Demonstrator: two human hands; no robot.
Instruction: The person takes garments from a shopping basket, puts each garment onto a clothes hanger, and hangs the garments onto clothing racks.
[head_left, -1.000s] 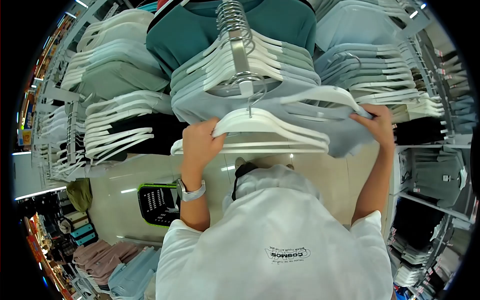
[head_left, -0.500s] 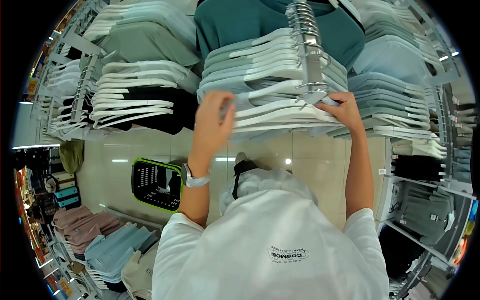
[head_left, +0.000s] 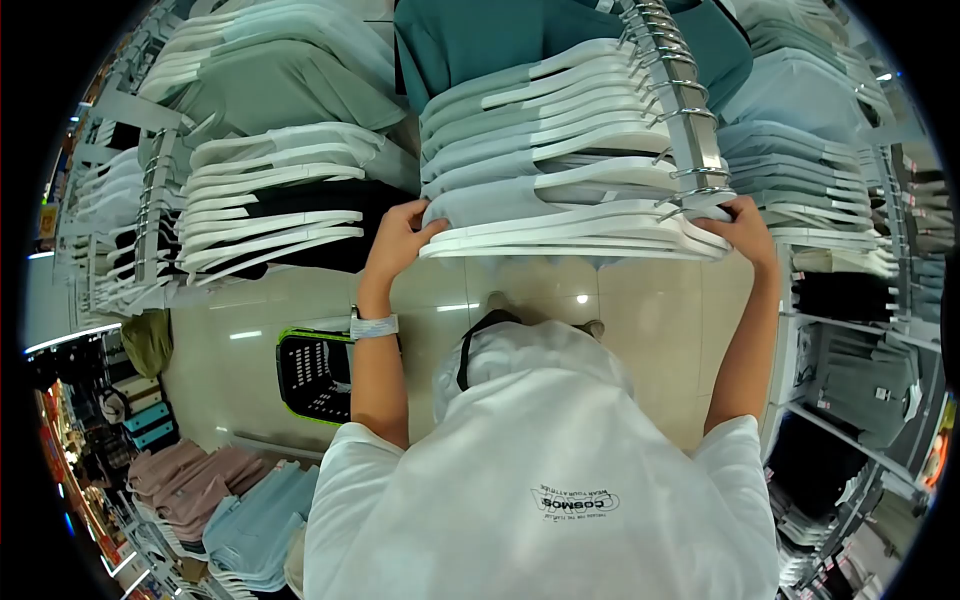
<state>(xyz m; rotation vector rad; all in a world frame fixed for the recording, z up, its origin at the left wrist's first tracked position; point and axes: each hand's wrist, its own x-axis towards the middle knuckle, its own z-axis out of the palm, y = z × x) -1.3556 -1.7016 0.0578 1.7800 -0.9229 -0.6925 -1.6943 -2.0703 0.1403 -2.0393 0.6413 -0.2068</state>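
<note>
My left hand is closed at the left end of the front hangers, thumb and fingers pinching the shoulder of a light grey T-shirt. At the opposite end, my right hand closes on the shirt's other shoulder, beside the rail's tip. Several white hangers lie bunched in front of that shirt, between my hands. Behind it, more pale grey and green shirts hang on white hangers from a metal rail. A dark teal shirt hangs at the back.
Racks of hung clothes stand on the left, with black garments, and on the right, with grey-blue shirts. A black basket with a green rim sits on the tiled floor. Pink shirts and light blue shirts are at lower left.
My left hand, raised and blurred before, has come down onto the shirt's left shoulder. My right hand has shifted right in view and stays at the other end. The rail appears farther right.
</note>
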